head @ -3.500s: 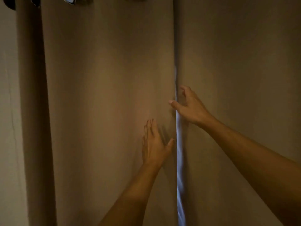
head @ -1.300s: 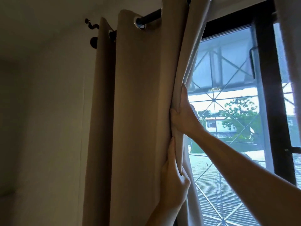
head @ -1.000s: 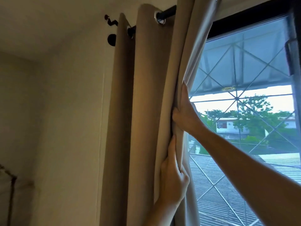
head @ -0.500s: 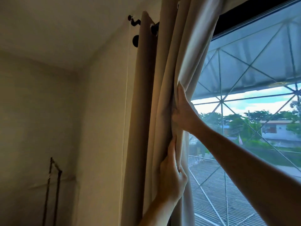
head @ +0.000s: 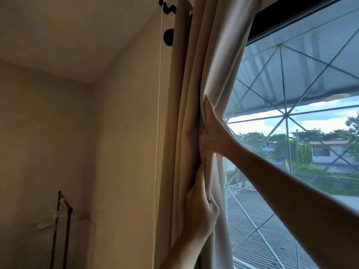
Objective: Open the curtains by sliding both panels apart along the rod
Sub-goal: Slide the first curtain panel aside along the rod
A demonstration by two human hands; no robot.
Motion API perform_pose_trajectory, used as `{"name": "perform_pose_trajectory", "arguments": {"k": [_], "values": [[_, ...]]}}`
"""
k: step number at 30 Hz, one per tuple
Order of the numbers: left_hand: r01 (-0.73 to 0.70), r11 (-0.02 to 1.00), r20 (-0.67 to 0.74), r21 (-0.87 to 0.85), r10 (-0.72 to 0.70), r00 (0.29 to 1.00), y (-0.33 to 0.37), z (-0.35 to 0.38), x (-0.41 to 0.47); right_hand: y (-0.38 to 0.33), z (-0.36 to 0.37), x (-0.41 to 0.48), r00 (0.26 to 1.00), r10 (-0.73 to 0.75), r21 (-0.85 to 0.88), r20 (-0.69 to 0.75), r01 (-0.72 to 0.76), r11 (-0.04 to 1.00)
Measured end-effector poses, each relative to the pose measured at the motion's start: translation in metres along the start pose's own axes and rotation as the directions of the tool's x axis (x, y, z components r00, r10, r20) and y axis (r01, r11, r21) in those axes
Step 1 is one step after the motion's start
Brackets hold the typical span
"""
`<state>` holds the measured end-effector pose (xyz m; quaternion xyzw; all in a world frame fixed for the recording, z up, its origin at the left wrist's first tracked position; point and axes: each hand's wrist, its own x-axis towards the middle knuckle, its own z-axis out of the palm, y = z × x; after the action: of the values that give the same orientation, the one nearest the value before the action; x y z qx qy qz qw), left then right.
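The beige left curtain panel (head: 196,78) hangs bunched in tight folds at the left end of the window. My right hand (head: 212,131) grips its inner edge from the window side, fingers wrapped into the folds. Just below, my left hand (head: 201,212) clutches the same edge, thumb up along the fabric. The black end knob (head: 168,37) of the rod and its bracket (head: 168,6) show beside the panel's top; the rod itself is hidden by fabric. The right panel is out of view.
The uncovered window (head: 291,152) with a diagonal metal grille fills the right side, under a dark top frame (head: 287,18). A plain wall (head: 128,152) and room corner lie left, with a thin dark frame (head: 62,226) low on the far wall.
Both hands have pushed the left panel further left, packing its folds tight against the rod's end. The view has swung left, and more window is uncovered.
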<state>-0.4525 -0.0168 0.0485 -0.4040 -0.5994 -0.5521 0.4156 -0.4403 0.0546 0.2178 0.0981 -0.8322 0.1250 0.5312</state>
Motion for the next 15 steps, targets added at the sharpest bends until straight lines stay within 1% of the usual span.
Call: {"name": "perform_pose_trajectory", "arguments": {"k": [5,10,15], "values": [[0.019,1.000,-0.008,-0.008,-0.020,1.000,-0.025,-0.009,0.008,-0.003,0.026,0.011,0.999,0.031,-0.017,0.035,-0.031,0.999],[0.008,1.000,-0.017,-0.019,-0.008,1.000,-0.049,-0.016,0.015,-0.007,0.046,0.017,0.998,0.056,-0.037,0.002,-0.055,0.998],[0.028,1.000,-0.028,-0.008,-0.028,0.999,-0.069,-0.020,0.023,-0.013,0.063,0.026,0.997,0.074,-0.053,0.021,-0.073,0.996]]}}
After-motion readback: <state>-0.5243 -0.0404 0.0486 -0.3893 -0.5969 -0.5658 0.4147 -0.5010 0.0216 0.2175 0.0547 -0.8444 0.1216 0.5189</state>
